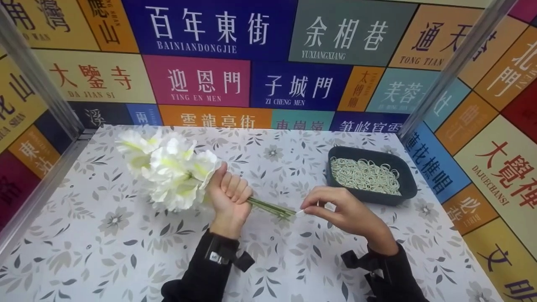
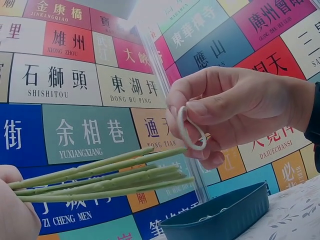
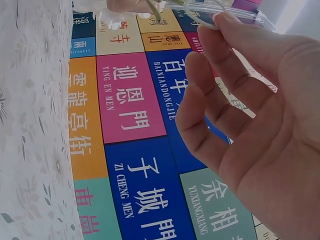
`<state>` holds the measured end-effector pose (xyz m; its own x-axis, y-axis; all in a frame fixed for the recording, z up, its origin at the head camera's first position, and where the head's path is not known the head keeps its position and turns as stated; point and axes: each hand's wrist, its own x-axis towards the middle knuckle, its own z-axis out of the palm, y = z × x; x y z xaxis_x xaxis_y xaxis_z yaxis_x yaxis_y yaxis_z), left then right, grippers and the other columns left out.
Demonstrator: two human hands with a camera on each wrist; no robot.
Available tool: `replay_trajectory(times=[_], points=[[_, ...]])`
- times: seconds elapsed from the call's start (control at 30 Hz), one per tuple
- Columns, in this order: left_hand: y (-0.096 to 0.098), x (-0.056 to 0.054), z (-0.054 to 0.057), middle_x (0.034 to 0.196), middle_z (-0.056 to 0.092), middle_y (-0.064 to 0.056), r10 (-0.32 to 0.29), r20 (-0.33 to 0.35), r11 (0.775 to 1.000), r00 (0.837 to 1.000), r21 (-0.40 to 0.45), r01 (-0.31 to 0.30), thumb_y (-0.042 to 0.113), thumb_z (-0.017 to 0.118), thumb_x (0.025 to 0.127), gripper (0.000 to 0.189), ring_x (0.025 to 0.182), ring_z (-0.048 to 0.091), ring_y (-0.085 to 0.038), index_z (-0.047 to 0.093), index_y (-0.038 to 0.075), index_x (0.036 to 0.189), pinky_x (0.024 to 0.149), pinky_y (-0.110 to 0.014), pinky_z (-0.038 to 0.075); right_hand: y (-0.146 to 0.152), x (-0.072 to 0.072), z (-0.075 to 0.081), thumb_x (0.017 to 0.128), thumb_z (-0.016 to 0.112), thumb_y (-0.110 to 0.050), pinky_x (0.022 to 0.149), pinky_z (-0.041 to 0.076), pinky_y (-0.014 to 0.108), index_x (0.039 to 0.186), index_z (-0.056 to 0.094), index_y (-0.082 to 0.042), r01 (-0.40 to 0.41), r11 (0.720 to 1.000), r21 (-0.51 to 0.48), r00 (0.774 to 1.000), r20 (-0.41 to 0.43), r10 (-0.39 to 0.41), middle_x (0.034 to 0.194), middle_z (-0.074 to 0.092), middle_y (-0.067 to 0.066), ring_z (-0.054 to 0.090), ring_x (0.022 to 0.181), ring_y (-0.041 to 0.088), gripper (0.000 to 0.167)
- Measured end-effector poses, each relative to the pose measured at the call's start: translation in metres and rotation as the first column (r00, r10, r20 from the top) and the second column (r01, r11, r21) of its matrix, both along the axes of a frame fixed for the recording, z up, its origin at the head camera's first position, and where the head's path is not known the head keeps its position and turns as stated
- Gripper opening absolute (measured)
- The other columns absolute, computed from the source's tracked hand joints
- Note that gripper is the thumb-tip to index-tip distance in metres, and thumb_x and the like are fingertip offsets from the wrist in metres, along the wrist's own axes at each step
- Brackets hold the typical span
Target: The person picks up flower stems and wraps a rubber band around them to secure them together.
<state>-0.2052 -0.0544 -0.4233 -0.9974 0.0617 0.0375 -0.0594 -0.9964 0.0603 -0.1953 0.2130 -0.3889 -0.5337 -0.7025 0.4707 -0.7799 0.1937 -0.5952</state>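
Note:
My left hand (image 1: 230, 199) grips a bunch of artificial flowers (image 1: 176, 172) by the stems, just below the white, yellow-tinged blooms. Its fingers curl round the stems and the thumb points up. The green stem ends (image 2: 115, 175) stick out to the right, slightly fanned. Between thumb and index finger, my right hand (image 1: 342, 209) pinches a small white rubber band (image 2: 188, 131). In the left wrist view the band hangs as an open loop beside the stem tips. Whether it touches or passes round any stem I cannot tell.
A dark rectangular tub (image 1: 373, 197) holding many pale rubber bands (image 1: 365, 175) stands behind and right of my right hand. The leaf-patterned tabletop (image 1: 277, 260) is bounded by colourful printed panels (image 1: 218, 79) at the back and sides, with clear corner posts.

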Motion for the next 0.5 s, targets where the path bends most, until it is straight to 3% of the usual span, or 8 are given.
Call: replay_trajectory(times=[0.5], points=[[0.004,0.003,0.0,0.049,0.014,0.01,-0.042,-0.061,0.999,0.997,0.026,0.043,0.029,0.029,0.107,0.054,0.044,0.006,-0.005,0.021,0.019,0.055,0.042,-0.017,0.004,-0.014,-0.004,-0.012,0.093,0.069,-0.005,0.071,0.053,0.019,0.102,0.073,-0.012,0.02,1.0,0.006,1.0,-0.004,-0.02,0.092,0.072,0.001,0.064,0.08,0.01,0.013]])
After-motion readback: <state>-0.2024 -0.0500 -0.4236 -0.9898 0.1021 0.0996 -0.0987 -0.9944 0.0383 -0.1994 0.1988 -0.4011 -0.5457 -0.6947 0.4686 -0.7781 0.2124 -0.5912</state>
